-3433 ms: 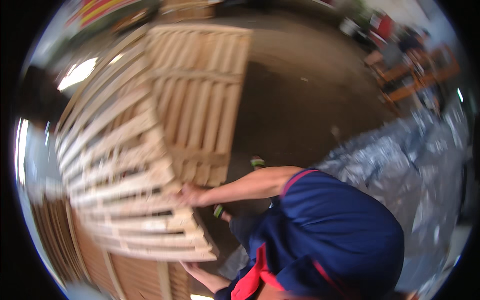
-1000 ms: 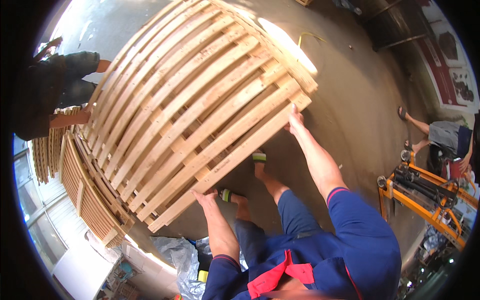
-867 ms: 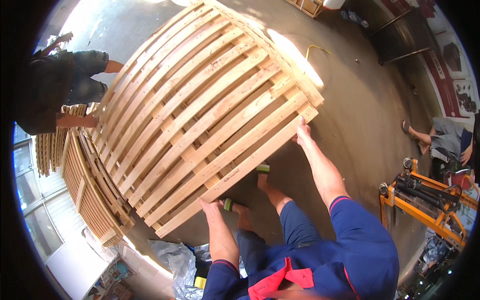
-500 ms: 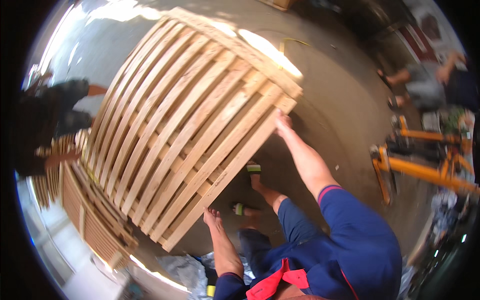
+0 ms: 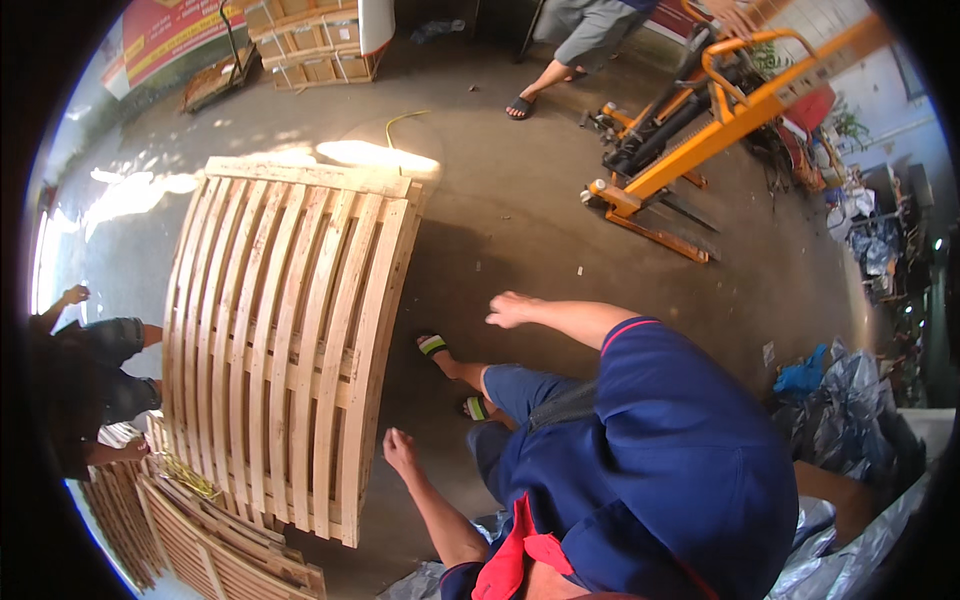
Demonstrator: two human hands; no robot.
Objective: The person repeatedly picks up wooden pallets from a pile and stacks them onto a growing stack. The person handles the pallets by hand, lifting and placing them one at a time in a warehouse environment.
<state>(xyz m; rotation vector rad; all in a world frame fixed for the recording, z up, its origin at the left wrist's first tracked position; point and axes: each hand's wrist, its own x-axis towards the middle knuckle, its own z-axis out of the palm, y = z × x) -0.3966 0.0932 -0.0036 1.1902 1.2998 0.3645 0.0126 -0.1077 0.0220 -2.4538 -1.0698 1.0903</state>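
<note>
A large slatted wooden pallet point(image 5: 285, 350) lies left of centre, its long right edge facing me. My left hand point(image 5: 400, 452) hovers just right of that edge, near its lower end, fingers loosely bent and holding nothing. Farther right, over the floor, my right hand point(image 5: 512, 309) is also off the wood, its fingers loosely curled with nothing in them. What bears the pallet from below is hidden. On its far left side stands a co-worker point(image 5: 110, 345), with one hand point(image 5: 75, 294) raised away from the wood and the other near the lower left corner.
More slatted wooden panels point(image 5: 215, 545) lean at the lower left. An orange lift truck point(image 5: 690, 150) stands at the upper right, near another person's legs point(image 5: 570, 50). Strapped boxes point(image 5: 315, 45) are stacked at the back. Grey plastic sheeting point(image 5: 850, 420) lies at right.
Both my hands have let go of the pallet's edge and drawn away from it. In the view, the pallet has shifted left and turned as my head turned right.
</note>
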